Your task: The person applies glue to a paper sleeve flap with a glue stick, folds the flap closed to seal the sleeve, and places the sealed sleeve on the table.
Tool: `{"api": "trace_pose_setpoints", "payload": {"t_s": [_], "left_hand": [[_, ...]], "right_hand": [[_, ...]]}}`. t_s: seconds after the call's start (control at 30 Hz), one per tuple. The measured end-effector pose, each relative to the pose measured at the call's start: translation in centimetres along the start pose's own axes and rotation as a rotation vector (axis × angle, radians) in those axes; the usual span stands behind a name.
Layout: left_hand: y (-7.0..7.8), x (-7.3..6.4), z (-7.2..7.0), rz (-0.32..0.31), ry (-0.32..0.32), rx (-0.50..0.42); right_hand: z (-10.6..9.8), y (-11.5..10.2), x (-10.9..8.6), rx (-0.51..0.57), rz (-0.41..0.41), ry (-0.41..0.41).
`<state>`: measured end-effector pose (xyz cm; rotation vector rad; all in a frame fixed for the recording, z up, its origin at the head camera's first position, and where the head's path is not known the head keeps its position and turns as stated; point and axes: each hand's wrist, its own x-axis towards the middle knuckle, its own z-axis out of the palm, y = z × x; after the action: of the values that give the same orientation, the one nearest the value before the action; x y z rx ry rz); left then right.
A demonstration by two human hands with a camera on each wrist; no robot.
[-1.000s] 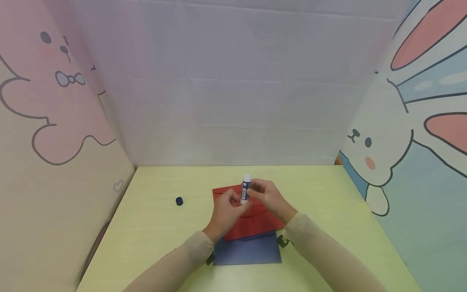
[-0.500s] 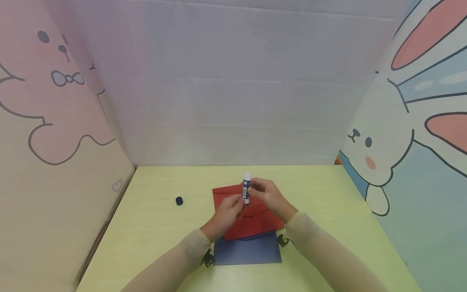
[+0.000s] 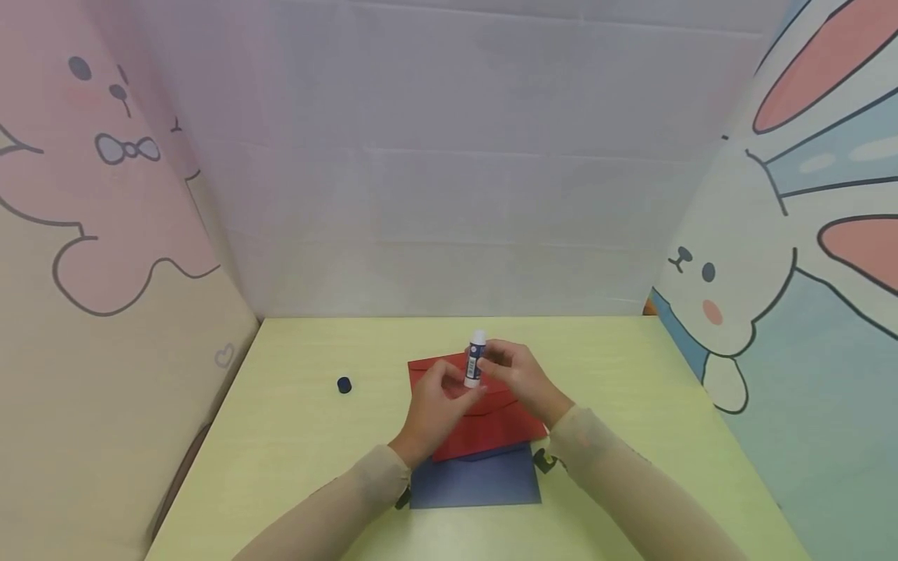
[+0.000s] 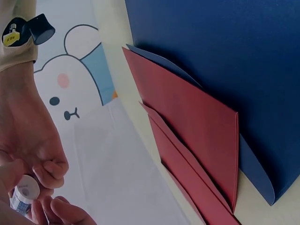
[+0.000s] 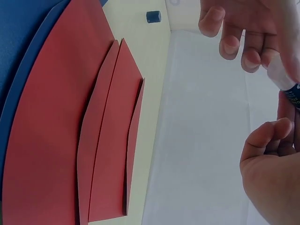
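Above the envelopes, my right hand pinches a blue-and-white glue stick near its middle, white end up. My left hand is at its lower end, thumb and index finger on the white base, as the right wrist view also shows the left hand there. In the left wrist view the round base of the glue stick shows between the hands. Beneath them lies a red envelope with its flap toward the back, overlapping a dark blue envelope.
A small dark blue cap stands on the pale yellow table, left of the envelopes. A white cloth wall closes off the back, and printed cartoon sheets stand at both sides.
The left hand has turned at the glue stick's base and come back to a similar pose. The glue stick has risen slightly in the right hand. Envelopes and cap keep their places.
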<state>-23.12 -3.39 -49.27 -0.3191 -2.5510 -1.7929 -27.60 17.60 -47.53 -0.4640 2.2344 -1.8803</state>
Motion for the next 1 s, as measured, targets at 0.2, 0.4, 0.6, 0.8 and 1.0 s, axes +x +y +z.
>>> {"api": "trace_pose_setpoints", "payload": {"t_s": [0.2, 0.4, 0.6, 0.8, 1.0], "left_hand": [[0.13, -0.08, 0.03, 0.022, 0.018, 0.021], [-0.09, 0.2, -0.43, 0.004, -0.086, -0.085], [-0.04, 0.24, -0.93, -0.121, -0.26, -0.258], [-0.19, 0.23, -0.9, -0.134, -0.295, -0.279], [-0.32, 0.08, -0.69, -0.075, -0.19, -0.198]], "right_hand": [[0.11, -0.18, 0.0, -0.005, -0.001, 0.001], [0.13, -0.2, 0.06, 0.001, 0.01, 0.001], [0.24, -0.23, 0.0, 0.006, 0.022, -0.009], [0.28, -0.24, -0.1, 0.005, 0.021, -0.011], [0.11, -0.29, -0.25, 0.011, 0.014, -0.004]]}}
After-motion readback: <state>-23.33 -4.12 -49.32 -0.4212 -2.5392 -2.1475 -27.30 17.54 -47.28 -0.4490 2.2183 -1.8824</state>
